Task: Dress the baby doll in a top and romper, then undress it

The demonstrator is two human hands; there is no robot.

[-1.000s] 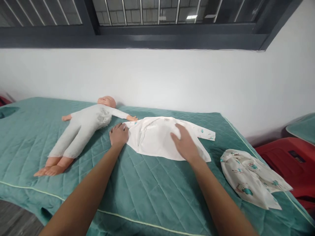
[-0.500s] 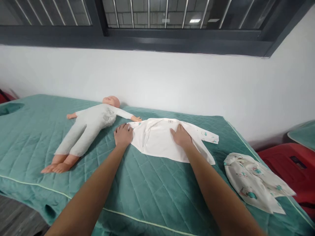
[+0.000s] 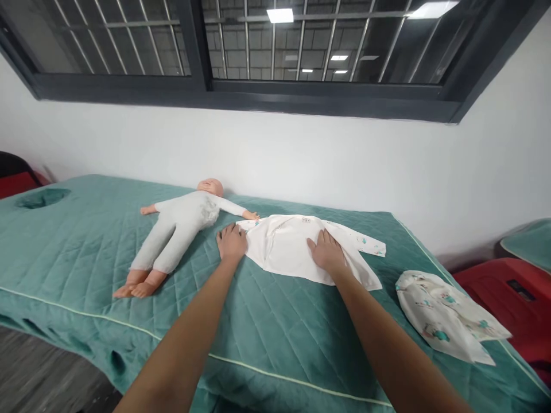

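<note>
**A:** Where is the white baby top (image 3: pixel 284 249)?

**B:** It's spread flat toward the far edge of the bed (image 3: pixel 267 344), just right of the doll (image 3: pixel 181 226). The right hand (image 3: pixel 327 252) lies palm down on it, grip apart. The left hand (image 3: pixel 231 243) rests at its left edge with fingers bent, and I cannot tell whether that grip pinches cloth.

**A:** How would it handle?

**B:** Light, thin and limp, I'd judge, so it would crease and slide easily. It is best taken at the shoulders or hem corners, not the middle. The printed garment (image 3: pixel 443 318) lies well apart, near the bed's right edge.
</note>
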